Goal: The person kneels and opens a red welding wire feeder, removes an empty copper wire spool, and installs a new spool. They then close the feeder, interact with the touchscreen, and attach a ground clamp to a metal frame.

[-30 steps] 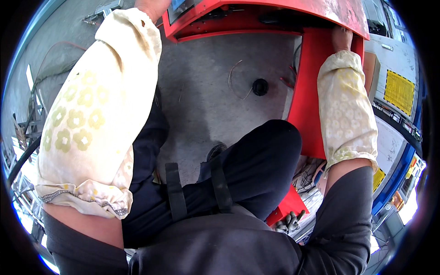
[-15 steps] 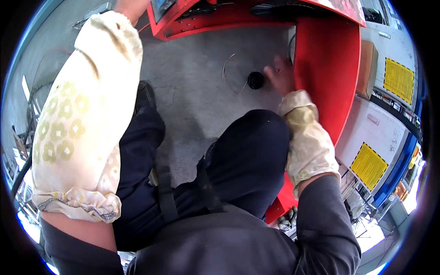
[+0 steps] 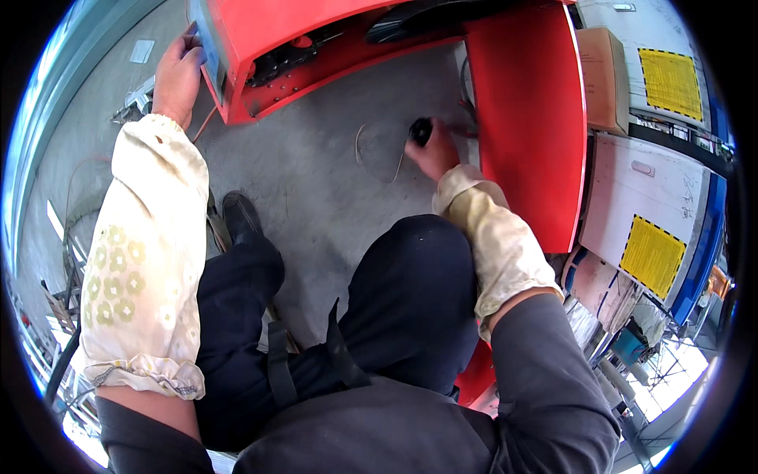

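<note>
In the head view, the right hand [image 3: 438, 156] reaches down over the concrete floor [image 3: 332, 213], its fingers [image 3: 414, 150] grasping a small, round black spool [image 3: 420, 131]. The spool is at or just above the floor; which of the two cannot be told. A thin wire [image 3: 360, 148] makes a loose curve across the floor just left of the hand. Beside the hand on its right stands a tall red metal side panel [image 3: 525, 118], with dark cables [image 3: 466, 79] near its inner edge.

The left hand [image 3: 177, 83] is at the upper left, its fingers at the outer edge of a grey-blue panel [image 3: 209, 51] on the end of a red metal housing [image 3: 292, 24]. Whether they clench that edge or only rest against it cannot be told. Dark parts [image 3: 288, 59] sit inside the housing.

Both forearms wear cream sleeve covers [image 3: 150, 229], the left one printed with flowers. The person's bent right knee [image 3: 422, 245] lies between the arms, and a dark shoe [image 3: 240, 213] rests on the floor. On the far right, a cardboard box [image 3: 602, 79] stands near white cabinets [image 3: 643, 178] bearing yellow labels [image 3: 652, 246].
</note>
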`<state>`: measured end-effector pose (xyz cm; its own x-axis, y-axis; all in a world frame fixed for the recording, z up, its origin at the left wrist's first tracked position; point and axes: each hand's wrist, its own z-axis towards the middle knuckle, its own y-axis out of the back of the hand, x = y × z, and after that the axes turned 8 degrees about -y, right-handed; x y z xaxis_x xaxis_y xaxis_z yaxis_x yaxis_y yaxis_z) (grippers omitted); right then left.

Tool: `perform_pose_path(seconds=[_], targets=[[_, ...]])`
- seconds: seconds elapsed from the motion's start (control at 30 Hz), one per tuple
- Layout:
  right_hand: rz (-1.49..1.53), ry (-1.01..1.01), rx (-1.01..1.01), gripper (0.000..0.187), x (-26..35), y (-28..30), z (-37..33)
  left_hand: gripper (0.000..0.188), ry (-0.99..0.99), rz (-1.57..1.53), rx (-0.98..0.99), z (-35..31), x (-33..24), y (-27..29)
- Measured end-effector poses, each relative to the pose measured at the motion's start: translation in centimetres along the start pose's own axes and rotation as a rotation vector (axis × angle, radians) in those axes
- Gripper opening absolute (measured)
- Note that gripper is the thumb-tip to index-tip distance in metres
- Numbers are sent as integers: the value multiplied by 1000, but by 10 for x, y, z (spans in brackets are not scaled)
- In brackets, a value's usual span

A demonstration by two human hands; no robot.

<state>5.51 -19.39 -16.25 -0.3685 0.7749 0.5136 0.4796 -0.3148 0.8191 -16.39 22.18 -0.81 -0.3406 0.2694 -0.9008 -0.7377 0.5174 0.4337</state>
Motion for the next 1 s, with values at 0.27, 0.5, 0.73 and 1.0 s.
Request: perform_pose_path(seconds=[0.27, 0.5, 0.73, 1.0], targets=[[1095, 34, -106, 53, 78, 64, 111, 29, -1, -39, -23, 0, -4, -2], [1058, 46, -261, 77, 131, 63, 116, 18, 29, -83, 14, -4, -4, 2], [934, 175, -360, 76, 138, 56, 123, 14, 4, -93, -1, -6, -5, 3], [1194, -63, -94, 60, 119, 59, 136, 13, -12, -85, 10, -7, -5, 2]])
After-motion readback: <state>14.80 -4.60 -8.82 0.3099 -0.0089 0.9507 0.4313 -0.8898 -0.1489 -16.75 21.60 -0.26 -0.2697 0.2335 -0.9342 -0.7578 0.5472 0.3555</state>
